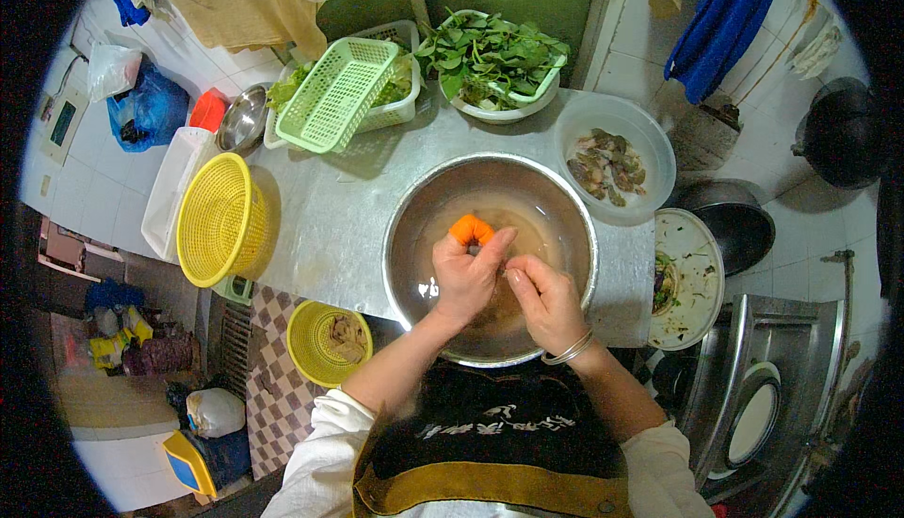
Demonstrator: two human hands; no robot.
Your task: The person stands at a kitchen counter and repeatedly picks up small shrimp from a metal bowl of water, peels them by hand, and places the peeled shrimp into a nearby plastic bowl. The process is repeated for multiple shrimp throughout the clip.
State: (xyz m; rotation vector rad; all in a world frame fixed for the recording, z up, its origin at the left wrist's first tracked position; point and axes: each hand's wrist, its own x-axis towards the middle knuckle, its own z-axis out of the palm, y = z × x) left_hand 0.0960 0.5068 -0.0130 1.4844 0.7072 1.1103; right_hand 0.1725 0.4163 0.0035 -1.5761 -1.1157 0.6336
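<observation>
Both hands meet above a large stainless steel basin [395,235] of cloudy water. My left hand [466,274] is curled, thumb over the fingers, with a bright orange covering [472,227] around its bent forefinger. It looks like a rubber finger cot. My right hand [544,295], with silver bangles [571,348] at the wrist, pinches thumb and forefinger together beside the left thumb. Anything small between the fingertips is too hidden to make out. Behind the basin on the right, a translucent plastic tub [660,158] holds what look like raw shrimp [607,165].
Leafy greens [487,52] fill a bowl at the back. A green basket [335,94] rests tilted on a white one. Yellow colanders [219,221] stand left, one lower down [304,348]. A white bucket [696,299] of scraps adjoins the metal table's [318,214] right edge.
</observation>
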